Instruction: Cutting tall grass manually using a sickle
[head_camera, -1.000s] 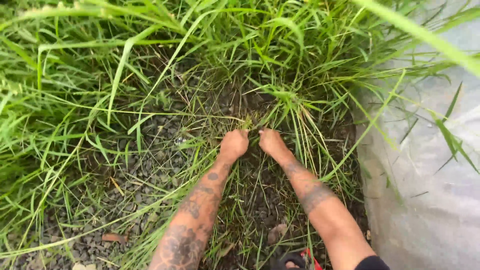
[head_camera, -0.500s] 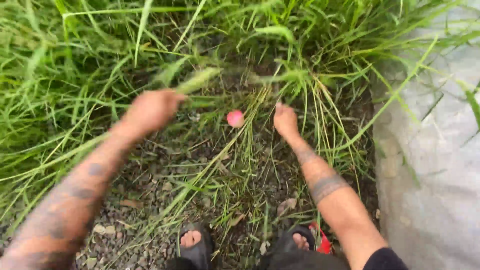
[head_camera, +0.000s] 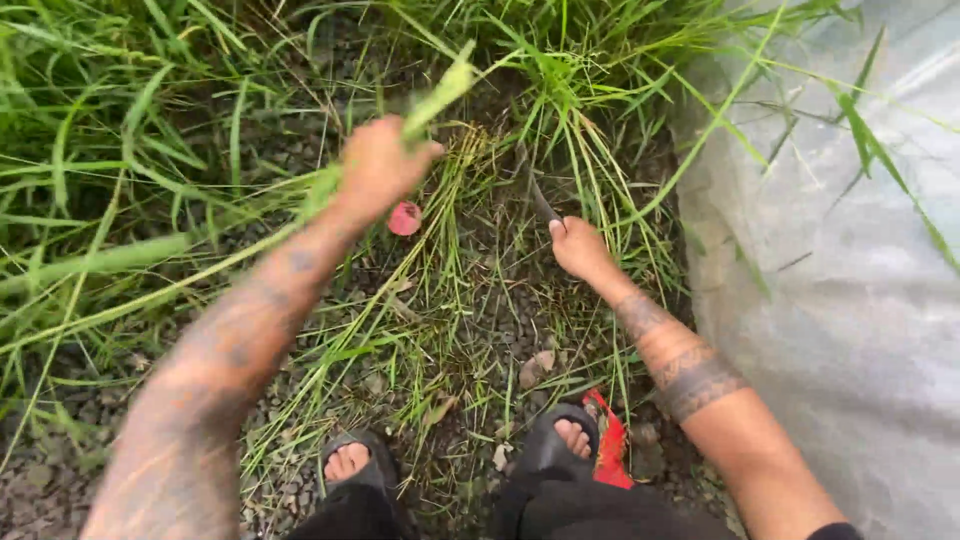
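Note:
My left hand (head_camera: 378, 168) is raised over the ground, fingers closed around a cut bunch of green grass blades (head_camera: 440, 88) that stick up and to the right, blurred. My right hand (head_camera: 580, 248) stays low at the base of a grass clump (head_camera: 560, 120), closed on the handle of a thin dark blade (head_camera: 535, 192) that points up into the stems. A small pink round object (head_camera: 404, 218) lies on the gravel just below my left hand, between both hands.
A grey plastic sheet (head_camera: 850, 260) covers the right side. Tall grass (head_camera: 110, 150) fills the left and top. My feet in black sandals (head_camera: 352, 465) stand on gravel at the bottom, with a red scrap (head_camera: 610, 440) beside the right sandal (head_camera: 562, 440).
My left hand has left the clump with a bunch of grass and swung left and up. The pink object came into sight. The right hand has stayed low by the stems.

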